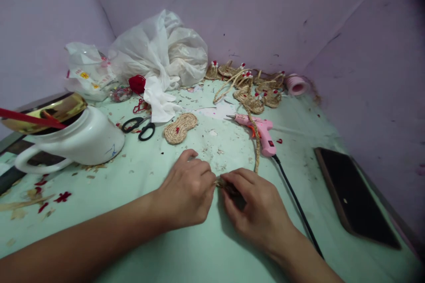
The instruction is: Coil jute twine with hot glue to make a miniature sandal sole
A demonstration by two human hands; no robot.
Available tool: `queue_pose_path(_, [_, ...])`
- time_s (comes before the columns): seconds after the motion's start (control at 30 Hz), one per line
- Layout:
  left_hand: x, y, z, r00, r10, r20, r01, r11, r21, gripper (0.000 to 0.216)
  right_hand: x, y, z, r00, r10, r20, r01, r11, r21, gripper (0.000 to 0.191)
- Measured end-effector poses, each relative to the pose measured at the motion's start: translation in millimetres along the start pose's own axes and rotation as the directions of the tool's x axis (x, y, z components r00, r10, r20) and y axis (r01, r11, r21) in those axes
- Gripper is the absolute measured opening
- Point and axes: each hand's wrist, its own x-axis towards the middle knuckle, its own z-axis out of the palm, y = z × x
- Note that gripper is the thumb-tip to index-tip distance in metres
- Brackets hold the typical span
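Note:
My right hand (260,210) pinches the near end of a braided straw cord (257,154) between thumb and fingers. Knuckles up, my left hand (191,190) is closed on the tip of that same end, right beside the right fingertips; its own fingertips are hidden. From my right hand the cord runs away over a pink glue gun (264,135) toward a heap of finished straw pieces (252,99). Beyond my left hand lies a flat coiled straw piece (180,128), shaped like a figure eight, with a small red mark.
Black-handled scissors (146,131) lie left of the coiled piece, near a white cloth (159,101) and red yarn (137,84). A white mug (96,137) lies tipped at left. Plastic bags (162,53) and a pink spool (296,85) stand at the back; a phone (357,196) lies right.

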Motion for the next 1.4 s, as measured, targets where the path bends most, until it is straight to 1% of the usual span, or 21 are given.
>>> queue_pose_path(0.1, [-0.8,-2.0,-2.7,0.999,-0.026,0.021,0.027,0.997,-0.067,0.016,-0.2,2.7,-6.9,0.997,0.060,0.040,-0.061,0.998,0.019,0.019])
queue_pose_path(0.37, [-2.2,-1.7,-3.6,0.998,-0.054,0.025,0.056,0.993,-0.104,0.015,0.7,6.2,-10.9,0.992,0.053,0.117,-0.056,0.998,0.018,0.012])
queue_pose_path(0.5, [-3.4,-1.0,-4.0,0.999,-0.043,0.018,0.044,0.995,-0.092,0.014,0.3,6.8,-15.7,0.993,0.027,0.112,-0.029,1.000,0.011,0.016])
queue_pose_path(0.53, [-3.6,-0.9,-4.0,0.999,-0.041,0.012,0.042,0.995,-0.087,0.013,0.3,7.8,-18.0,0.996,0.007,0.086,-0.009,1.000,0.019,0.017])
queue_pose_path(0.57, [-3.8,-0.9,-4.1,0.999,-0.040,0.008,0.040,0.996,-0.083,0.013,0.5,9.4,-20.6,0.999,-0.008,0.035,0.007,1.000,0.031,0.018])
queue_pose_path(0.63, [-4.1,-0.9,-4.1,0.999,-0.043,-0.004,0.043,0.996,-0.075,0.014,1.3,14.2,-26.8,0.993,-0.005,-0.120,0.011,0.999,0.046,0.018])
queue_pose_path(0.7, [-4.5,-0.8,-4.3,0.999,-0.043,-0.020,0.041,0.996,-0.076,0.014,2.6,20.6,-33.0,0.962,0.039,-0.269,-0.026,0.998,0.051,0.017])
queue_pose_path(0.73, [-4.8,-0.7,-4.4,0.999,-0.046,-0.027,0.044,0.996,-0.077,0.014,3.3,24.0,-35.5,0.947,0.063,-0.314,-0.049,0.997,0.052,0.016])
queue_pose_path(0.87, [-6.2,-0.1,-5.6,0.995,-0.088,-0.035,0.085,0.993,-0.087,0.010,5.4,35.8,-39.8,0.921,0.134,-0.366,-0.118,0.991,0.064,0.011])
queue_pose_path(1.0, [-6.9,-1.3,-5.5,0.996,-0.086,-0.010,0.085,0.993,-0.084,0.011,6.6,40.7,-39.4,0.869,0.235,-0.436,-0.225,0.972,0.075,0.009])
queue_pose_path(1.07, [-6.7,-2.0,-4.9,0.997,-0.072,-0.011,0.071,0.994,-0.077,0.012,6.8,40.4,-39.7,0.843,0.249,-0.476,-0.244,0.967,0.072,0.008])
queue_pose_path(1.13, [-6.3,-2.0,-4.6,0.998,-0.067,-0.020,0.066,0.995,-0.074,0.012,6.5,38.5,-40.2,0.833,0.225,-0.506,-0.222,0.973,0.068,0.007])
queue_pose_path(1.2, [-5.9,-1.4,-4.9,0.996,-0.072,-0.044,0.068,0.995,-0.077,0.011,5.6,35.1,-40.3,0.852,0.165,-0.497,-0.153,0.986,0.064,0.010])
queue_pose_path(1.23, [-5.9,-1.0,-5.3,0.995,-0.076,-0.062,0.070,0.994,-0.081,0.010,5.1,33.1,-40.0,0.874,0.120,-0.472,-0.103,0.993,0.061,0.013])
queue_pose_path(1.27, [-6.0,-0.6,-5.6,0.994,-0.079,-0.081,0.072,0.994,-0.087,0.010,4.5,30.8,-39.4,0.903,0.068,-0.424,-0.047,0.997,0.061,0.016])
queue_pose_path(1.33, [-6.7,0.0,-6.5,0.989,-0.078,-0.122,0.066,0.993,-0.099,0.008,3.6,26.5,-37.2,0.959,-0.048,-0.279,0.069,0.996,0.064,0.024])
queue_pose_path(1.4, [-7.6,0.4,-7.4,0.986,-0.072,-0.153,0.056,0.993,-0.108,0.007,3.5,23.0,-33.9,0.980,-0.140,-0.140,0.149,0.987,0.056,0.031])
